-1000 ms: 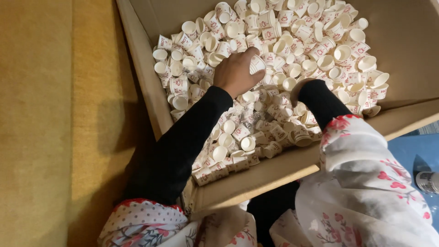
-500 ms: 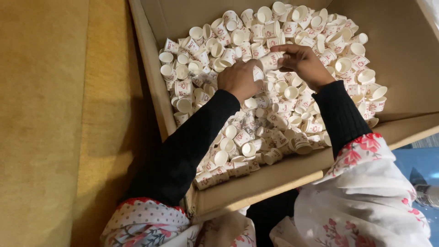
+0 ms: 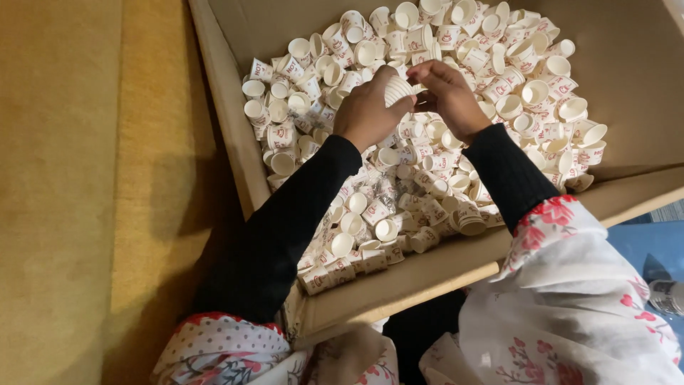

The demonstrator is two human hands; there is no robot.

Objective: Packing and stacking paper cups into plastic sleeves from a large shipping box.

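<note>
On the left side lies a mustard-yellow surface [image 3: 64, 192], soft like a carpet or a cushion, with a long fold running from top to bottom. The light is warm and throws dark shadows along the fold. At the lower right, a small area of blue floor [image 3: 652, 246] is visible.
</note>
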